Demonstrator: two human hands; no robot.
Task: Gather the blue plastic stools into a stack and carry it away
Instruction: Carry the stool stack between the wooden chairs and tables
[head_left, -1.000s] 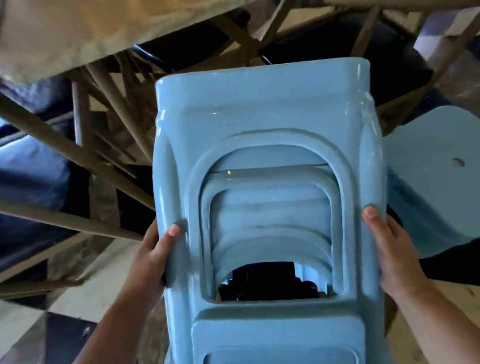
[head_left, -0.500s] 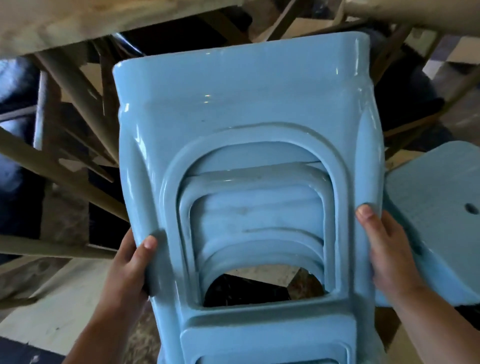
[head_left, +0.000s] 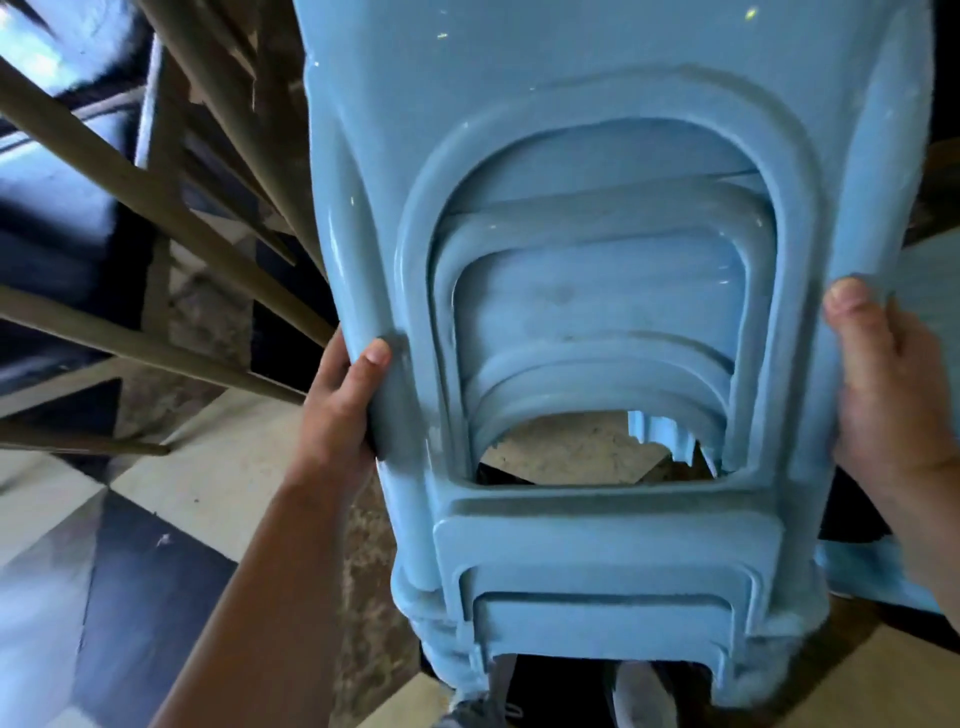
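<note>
The stack (head_left: 613, 332) has been hoisted way closer and higher than half a second back, clear of the floor (head_left: 208, 483), gripped at both legs by the left hand (head_left: 337, 415) and right hand (head_left: 893, 389), so carrying looks underway.

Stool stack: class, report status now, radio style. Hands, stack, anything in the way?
Left hand and right hand clamped on stack's side legs. Nested blue stools lifted, tilted. Wooden furniture legs close left; another blue stool behind right.
</note>
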